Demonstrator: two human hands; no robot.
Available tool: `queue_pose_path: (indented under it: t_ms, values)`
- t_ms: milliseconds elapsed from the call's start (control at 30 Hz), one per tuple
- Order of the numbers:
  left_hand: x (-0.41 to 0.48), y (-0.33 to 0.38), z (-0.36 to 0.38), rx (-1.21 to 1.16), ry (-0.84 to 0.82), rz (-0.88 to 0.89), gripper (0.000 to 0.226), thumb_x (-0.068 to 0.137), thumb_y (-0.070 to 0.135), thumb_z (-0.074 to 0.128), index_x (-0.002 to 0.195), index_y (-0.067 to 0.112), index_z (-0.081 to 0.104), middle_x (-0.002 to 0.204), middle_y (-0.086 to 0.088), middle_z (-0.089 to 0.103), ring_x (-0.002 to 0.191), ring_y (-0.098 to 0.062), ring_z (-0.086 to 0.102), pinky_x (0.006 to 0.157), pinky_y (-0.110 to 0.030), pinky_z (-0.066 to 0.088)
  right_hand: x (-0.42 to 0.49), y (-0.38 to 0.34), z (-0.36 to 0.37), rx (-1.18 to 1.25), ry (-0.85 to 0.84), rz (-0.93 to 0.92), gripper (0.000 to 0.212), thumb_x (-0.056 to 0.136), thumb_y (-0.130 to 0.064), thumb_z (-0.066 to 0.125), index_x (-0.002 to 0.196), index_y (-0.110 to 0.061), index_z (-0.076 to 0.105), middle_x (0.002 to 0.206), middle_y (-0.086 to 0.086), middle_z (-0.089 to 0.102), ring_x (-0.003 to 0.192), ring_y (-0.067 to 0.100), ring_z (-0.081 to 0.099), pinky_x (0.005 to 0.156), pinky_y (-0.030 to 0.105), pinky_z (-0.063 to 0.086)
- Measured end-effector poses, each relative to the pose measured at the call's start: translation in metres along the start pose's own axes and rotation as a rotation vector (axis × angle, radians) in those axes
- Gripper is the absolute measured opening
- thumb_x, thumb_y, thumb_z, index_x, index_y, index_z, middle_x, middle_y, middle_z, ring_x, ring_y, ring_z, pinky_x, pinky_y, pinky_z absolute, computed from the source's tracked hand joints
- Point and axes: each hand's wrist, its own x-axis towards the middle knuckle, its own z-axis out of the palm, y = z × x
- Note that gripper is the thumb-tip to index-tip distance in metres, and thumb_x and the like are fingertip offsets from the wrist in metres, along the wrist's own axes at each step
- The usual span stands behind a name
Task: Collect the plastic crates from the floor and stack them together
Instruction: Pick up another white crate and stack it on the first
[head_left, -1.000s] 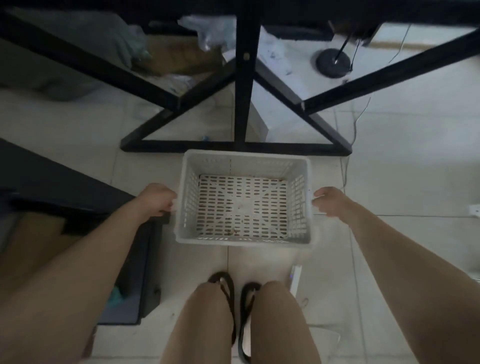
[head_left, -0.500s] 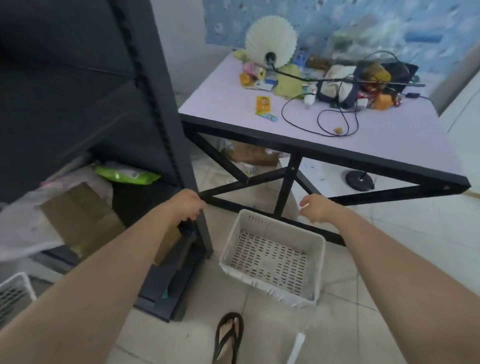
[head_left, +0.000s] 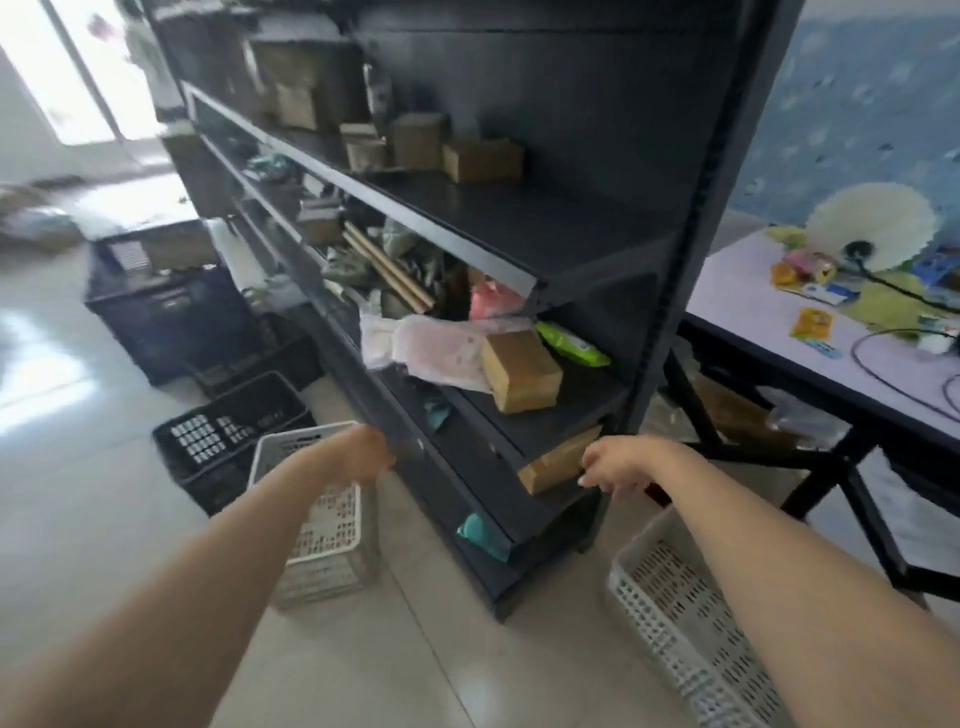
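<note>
Storeroom or small stockroom in home-like space: tall black metal shelving unit loaded with brown cardboard boxes and packets; black and white perforated plastic crates on pale tiled floor; cluttered lilac-topped work table.

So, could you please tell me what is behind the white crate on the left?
A black crate sits on the floor right behind the white crate, with bigger dark crates further back. The left forearm covers part of the white crate.
</note>
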Motion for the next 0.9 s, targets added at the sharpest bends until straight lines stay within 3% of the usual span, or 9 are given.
queue_pose_path:
  t_ms: [100,233,400,467,533,633,733,833,900]
  values:
    - [-0.021,-0.097,-0.035,-0.073,0.101,-0.126,0.023,0.091,0.012,0.047,0.069,0.016,0.052,0.088,-0.008,0.056,0.081,-0.021,0.054,0.074,-0.03,0.047,0.01,-0.08,0.027,-0.037,-0.044,-0.053,0.04,0.095,-0.028,0.049,0.132,-0.012,0.048,0.107,0.009,0.055,0.095,0.024,0.061,0.083,0.036,0.048]
    - [-0.043,-0.221,-0.07,-0.201,0.164,-0.283,0.012,0.09,0.017,0.051,0.094,0.008,0.058,0.096,-0.014,0.062,0.084,-0.026,0.058,0.084,-0.038,0.051,0.03,-0.18,0.061,-0.139,0.019,-0.158,0.041,0.094,-0.029,0.051,0.13,-0.009,0.049,0.096,0.007,0.059,0.078,0.019,0.061,0.075,0.035,0.051]
    - [-0.058,-0.357,-0.105,-0.341,0.179,-0.395,0.025,0.092,0.018,0.052,0.109,0.002,0.059,0.087,-0.012,0.061,0.075,-0.027,0.059,0.065,-0.028,0.044,0.057,-0.27,0.114,-0.227,0.025,-0.146,0.033,0.091,-0.025,0.052,0.12,-0.009,0.056,0.087,0.004,0.06,0.077,0.021,0.063,0.059,0.027,0.048]
    - [-0.057,-0.396,-0.117,-0.397,0.192,-0.391,0.024,0.091,0.017,0.052,0.109,0.001,0.059,0.088,-0.014,0.062,0.075,-0.028,0.059,0.061,-0.026,0.042,0.068,-0.292,0.129,-0.318,0.014,-0.114,0.031,0.09,-0.026,0.052,0.117,-0.009,0.058,0.097,0.008,0.063,0.084,0.023,0.065,0.056,0.026,0.046]
    - [-0.048,-0.425,-0.13,-0.451,0.214,-0.388,0.022,0.091,0.014,0.052,0.108,0.0,0.059,0.089,-0.016,0.061,0.078,-0.029,0.058,0.06,-0.025,0.04,0.079,-0.315,0.141,-0.334,-0.003,-0.104,0.031,0.091,-0.027,0.052,0.116,-0.01,0.057,0.103,0.01,0.063,0.089,0.025,0.066,0.057,0.025,0.046]
    - [-0.02,-0.449,-0.144,-0.458,0.217,-0.391,0.023,0.091,0.011,0.051,0.108,-0.002,0.059,0.092,-0.018,0.061,0.08,-0.03,0.058,0.058,-0.025,0.039,0.097,-0.347,0.15,-0.339,-0.053,-0.094,0.033,0.093,-0.028,0.051,0.119,-0.009,0.057,0.094,0.007,0.059,0.082,0.021,0.063,0.054,0.022,0.045]
    - [0.025,-0.453,-0.159,-0.41,0.229,-0.351,0.028,0.089,0.007,0.051,0.109,-0.009,0.061,0.089,-0.02,0.061,0.078,-0.029,0.056,0.055,-0.024,0.038,0.129,-0.372,0.145,-0.328,-0.072,-0.079,0.038,0.093,-0.028,0.05,0.126,-0.01,0.053,0.098,0.007,0.059,0.083,0.021,0.065,0.056,0.023,0.046]
    - [0.077,-0.442,-0.178,-0.318,0.231,-0.275,0.03,0.089,0.006,0.05,0.112,-0.009,0.062,0.107,-0.024,0.064,0.091,-0.03,0.056,0.074,-0.03,0.044,0.17,-0.396,0.126,-0.335,-0.076,-0.06,0.038,0.093,-0.027,0.051,0.125,-0.009,0.053,0.108,0.011,0.063,0.08,0.019,0.063,0.055,0.023,0.046]
    - [0.109,-0.438,-0.19,-0.255,0.205,-0.241,0.031,0.09,0.007,0.049,0.114,-0.009,0.062,0.11,-0.021,0.063,0.093,-0.027,0.055,0.079,-0.029,0.041,0.198,-0.411,0.109,-0.321,-0.041,-0.059,0.037,0.091,-0.026,0.052,0.123,-0.007,0.054,0.109,0.011,0.062,0.079,0.02,0.063,0.052,0.023,0.045]
